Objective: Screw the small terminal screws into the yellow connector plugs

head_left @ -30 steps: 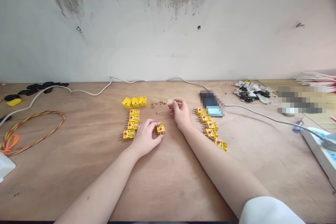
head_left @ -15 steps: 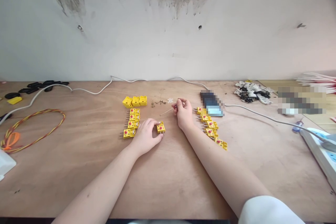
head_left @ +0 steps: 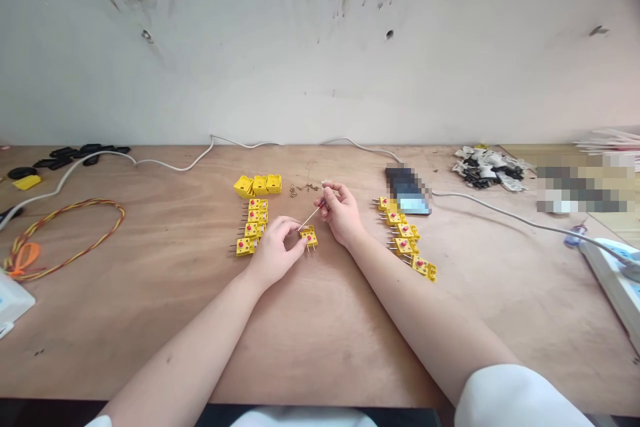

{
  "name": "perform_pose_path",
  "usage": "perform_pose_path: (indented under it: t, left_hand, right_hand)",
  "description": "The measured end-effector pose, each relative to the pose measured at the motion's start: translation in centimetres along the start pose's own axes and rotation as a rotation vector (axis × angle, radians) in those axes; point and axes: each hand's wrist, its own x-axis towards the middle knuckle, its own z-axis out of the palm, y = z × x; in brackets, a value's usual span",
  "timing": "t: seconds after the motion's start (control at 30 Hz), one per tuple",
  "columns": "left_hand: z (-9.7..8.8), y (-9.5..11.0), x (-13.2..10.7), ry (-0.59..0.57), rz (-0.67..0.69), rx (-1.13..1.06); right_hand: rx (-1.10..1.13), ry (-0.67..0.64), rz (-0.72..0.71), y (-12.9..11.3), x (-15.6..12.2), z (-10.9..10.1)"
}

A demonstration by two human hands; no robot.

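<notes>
On our wooden tabletop (head_left: 320, 333), between two connector rows (head_left: 255, 229), our left hand (head_left: 277, 245) pinches one yellow connector (head_left: 311, 237); our right hand (head_left: 343, 215) grips a thin screwdriver (head_left: 311, 217), its tip at the connector.

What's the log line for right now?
left hand: holds plug | right hand: holds screwdriver, tip by plug | screws: loose on table

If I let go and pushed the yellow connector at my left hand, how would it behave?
The yellow connector would probably slide rather than roll, given its flat, blocky body. Its thin metal prongs look stiff and might catch. Being small, it's likely light.
</notes>
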Motion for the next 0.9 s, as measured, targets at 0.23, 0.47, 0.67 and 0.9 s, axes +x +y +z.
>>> perform_pose_path:
  t: [0.23, 0.47, 0.67, 0.9]
  left_hand:
    - [0.28, -0.52, 0.11, 0.032, -0.037, -0.032]
    - [0.41, -0.54, 0.29, 0.021, -0.049, 0.018]
    - [0.39, -0.56, 0.32, 0.014, -0.045, 0.011]
    - [0.42, -0.63, 0.22, 0.037, -0.063, -0.001]
  right_hand:
    - [0.013, 0.001, 0.007, -0.07, 0.03, 0.0]
    - [-0.023, -0.031, -0.027, -0.22, -0.1, 0.03]
    - [-0.069, -0.069, -0.052, -0.5, -0.27, 0.0]
    - [-0.038, -0.019, -0.087, -0.42, -0.19, -0.05]
